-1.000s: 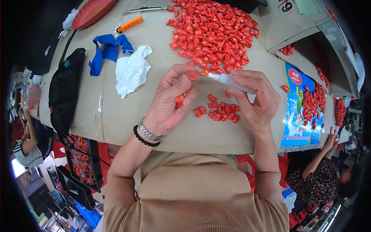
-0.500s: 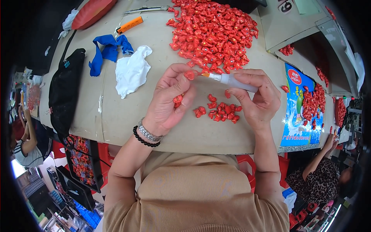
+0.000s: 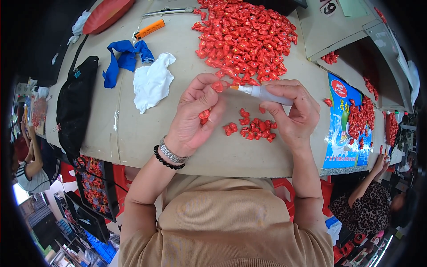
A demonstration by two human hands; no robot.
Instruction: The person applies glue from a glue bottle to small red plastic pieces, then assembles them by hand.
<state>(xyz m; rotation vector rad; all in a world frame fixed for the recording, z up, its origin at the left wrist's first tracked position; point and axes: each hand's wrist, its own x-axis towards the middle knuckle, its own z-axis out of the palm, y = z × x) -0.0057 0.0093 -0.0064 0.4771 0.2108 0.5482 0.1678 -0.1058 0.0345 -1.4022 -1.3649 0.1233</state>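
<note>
My left hand point(image 3: 199, 107) pinches a small red plastic figure point(image 3: 217, 86) between thumb and forefinger. A second red piece point(image 3: 204, 115) sits in the curled fingers of that hand. In my right hand point(image 3: 297, 109) is a translucent squeeze bottle point(image 3: 268, 95) with a white neck and an orange tip, pointing left at the figure; I cannot tell whether the tip touches it. Another red piece point(image 3: 262, 109) shows beside the right thumb. Below the hands lies a small cluster of red figures point(image 3: 258, 129), and beyond them spreads a large pile of the same figures point(image 3: 243, 42).
Left on the table lie a white cloth point(image 3: 153, 82), a blue cloth strip point(image 3: 119, 62), an orange tube-like object point(image 3: 149, 29), a black pouch point(image 3: 79, 104) and a red bowl point(image 3: 106, 15). A blue printed sheet point(image 3: 338, 133) at right carries more figures. A co-worker point(image 3: 367, 200) is at right.
My right hand and the bottle have shifted slightly left and down, and the bottle's tip stays close to the figure. My left hand has hardly moved.
</note>
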